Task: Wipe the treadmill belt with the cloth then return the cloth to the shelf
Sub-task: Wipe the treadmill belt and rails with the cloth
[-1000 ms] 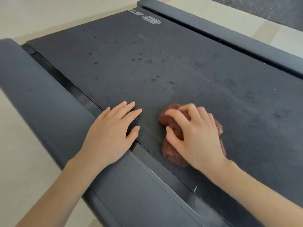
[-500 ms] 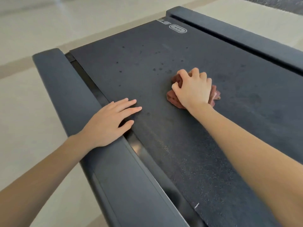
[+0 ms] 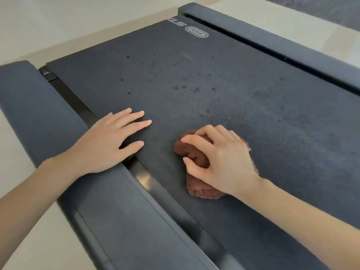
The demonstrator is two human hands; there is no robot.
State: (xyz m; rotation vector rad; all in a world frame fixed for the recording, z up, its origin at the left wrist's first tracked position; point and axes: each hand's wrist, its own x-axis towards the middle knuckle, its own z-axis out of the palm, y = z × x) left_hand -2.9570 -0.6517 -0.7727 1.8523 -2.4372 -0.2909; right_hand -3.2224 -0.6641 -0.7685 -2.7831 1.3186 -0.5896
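Scene: a person works over a dark treadmill belt, both bare forearms reaching in from the near edge, with pale floor beyond
Right hand: the right hand presses down on a bunched reddish-brown cloth, fingers curled over its top and thumb tucked into a fold, gripping the wad against the belt
Left hand: the left hand lies flat with fingers straight and slightly spread, palm on the left side rail and fingertips on the belt's edge; it holds nothing
Cloth: on the near half of the belt, toward the left rail, near the left hand but apart from it; a loose lobe shows beside the right wrist
Belt: dark specks dot the surface beyond both hands, short of the printed logo at the far end; the right side rail runs along the other edge
How the cloth handles: by its look soft, light and limp, likely to bunch and drag on the textured belt rather than glide; a palm-down hold on the middle of the wad should suit wiping, a gathered pinch of its folds should suit lifting it away
Stage: wiping appears under way, with specks left beyond the cloth; the shelf is not in view
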